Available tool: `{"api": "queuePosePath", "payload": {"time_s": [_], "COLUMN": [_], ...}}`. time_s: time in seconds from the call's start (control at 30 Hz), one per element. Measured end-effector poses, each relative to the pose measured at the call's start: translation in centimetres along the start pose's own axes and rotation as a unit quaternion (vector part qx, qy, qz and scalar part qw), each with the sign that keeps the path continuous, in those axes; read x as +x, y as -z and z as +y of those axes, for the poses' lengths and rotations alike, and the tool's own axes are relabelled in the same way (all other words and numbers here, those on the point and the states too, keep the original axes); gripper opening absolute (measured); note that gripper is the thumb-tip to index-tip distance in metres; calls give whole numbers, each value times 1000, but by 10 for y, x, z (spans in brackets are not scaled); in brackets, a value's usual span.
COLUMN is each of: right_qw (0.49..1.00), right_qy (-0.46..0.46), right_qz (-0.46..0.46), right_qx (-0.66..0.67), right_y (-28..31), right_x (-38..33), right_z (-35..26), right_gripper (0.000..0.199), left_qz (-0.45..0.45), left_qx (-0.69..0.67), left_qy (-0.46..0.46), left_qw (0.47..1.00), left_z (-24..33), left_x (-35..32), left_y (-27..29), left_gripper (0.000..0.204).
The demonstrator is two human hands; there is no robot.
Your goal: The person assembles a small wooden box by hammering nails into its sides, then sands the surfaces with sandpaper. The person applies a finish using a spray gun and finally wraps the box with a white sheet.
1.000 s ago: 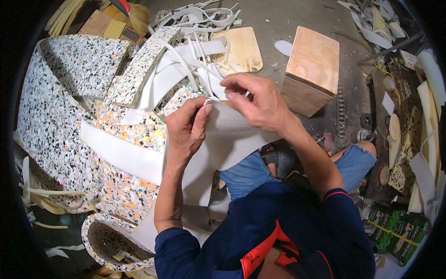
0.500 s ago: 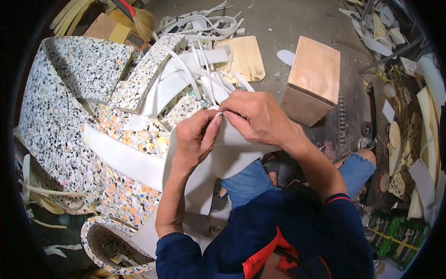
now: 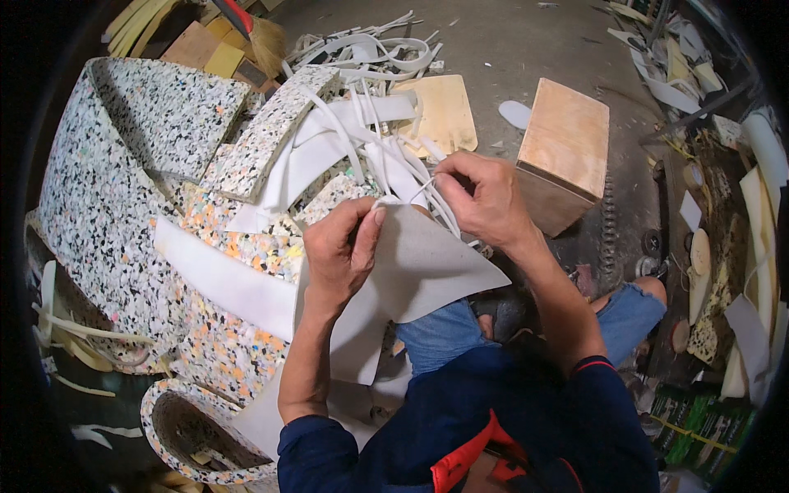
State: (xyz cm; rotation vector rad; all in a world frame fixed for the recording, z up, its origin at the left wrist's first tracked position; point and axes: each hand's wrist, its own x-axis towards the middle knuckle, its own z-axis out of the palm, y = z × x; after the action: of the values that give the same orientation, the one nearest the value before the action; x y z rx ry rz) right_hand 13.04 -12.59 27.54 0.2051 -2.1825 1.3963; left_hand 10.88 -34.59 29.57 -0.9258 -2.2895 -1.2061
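My left hand (image 3: 339, 246) is closed, thumb pressed against the fingers, pinching the upper edge of a light grey foam sheet (image 3: 440, 267). The sheet hangs down over my lap, its pointed corner toward the right. To the right, my right hand (image 3: 485, 200) pinches the end of a thin white strip (image 3: 422, 191) between thumb and forefinger. That strip runs leftward to the sheet's edge beside my left fingertips; whether it is still joined there, I cannot tell. Behind both hands lies a heap of white foam strips (image 3: 333, 140).
Speckled foam slabs (image 3: 123, 222) fill the left side, with a rolled speckled piece (image 3: 156, 427) below. A wooden box (image 3: 563, 140) stands right of my right hand, near a flat wooden board (image 3: 448, 111). A broom (image 3: 267, 45) lies far left. Scraps line the right edge.
My right hand has moved right, away from my left hand, drawing the thin strip out between them. My left hand keeps its pinch on the sheet, whose right corner now shows more.
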Motion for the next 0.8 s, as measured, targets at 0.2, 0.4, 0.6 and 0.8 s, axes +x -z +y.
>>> {"api": "queuePosePath", "payload": {"time_s": [0.2, 0.4, 0.6, 0.8], "right_qw": [993, 973, 955, 975], "right_qy": [-53, -100, -167, 6], "right_qz": [96, 178, 46, -204], "right_qx": [-38, -111, -239, 89], "right_y": [5, 20, 18, 10], "right_x": [-10, -12, 8, -6], "right_z": [21, 55, 53, 28], "right_gripper": [9, 10, 19, 32], "left_qz": [80, 159, 211, 200], "left_qx": [26, 28, 3, -1], "left_qy": [1, 45, 97, 85], "left_qw": [996, 986, 973, 976], "left_z": [-12, -32, -43, -62], "left_x": [1, -1, -6, 5], "left_y": [6, 34, 55, 47], "left_gripper": [10, 19, 18, 20]}}
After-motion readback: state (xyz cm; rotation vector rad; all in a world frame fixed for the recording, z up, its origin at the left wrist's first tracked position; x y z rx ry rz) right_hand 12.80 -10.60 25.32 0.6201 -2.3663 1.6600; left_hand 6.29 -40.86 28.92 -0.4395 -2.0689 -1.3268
